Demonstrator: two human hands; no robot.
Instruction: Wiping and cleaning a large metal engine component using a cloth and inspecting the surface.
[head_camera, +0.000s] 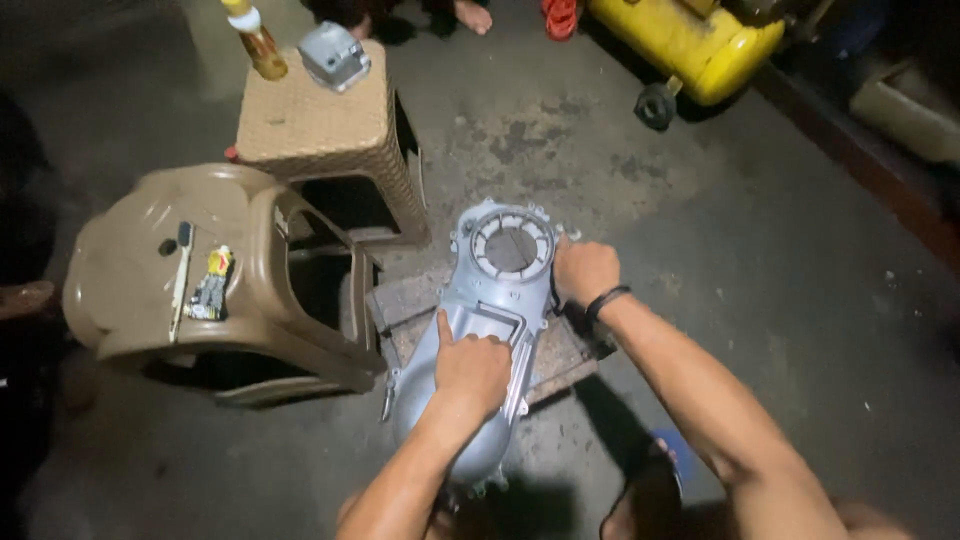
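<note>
One grey engine cover lies on a flat slab on the floor, seen from the head view, its long axis running away from the person, ring opening at the far end. Both hands are on it: the left hand presses flat on the near middle, index finger stretched forward, gripping nothing; the right hand curls over the far right edge beside the ring. Two brown plastic stools stand to the left, one bottle on the farther.

Left hand pressed flat, index finger extended forward; right hand curled, gripping, forearm outstretched, black wristband on.
</note>
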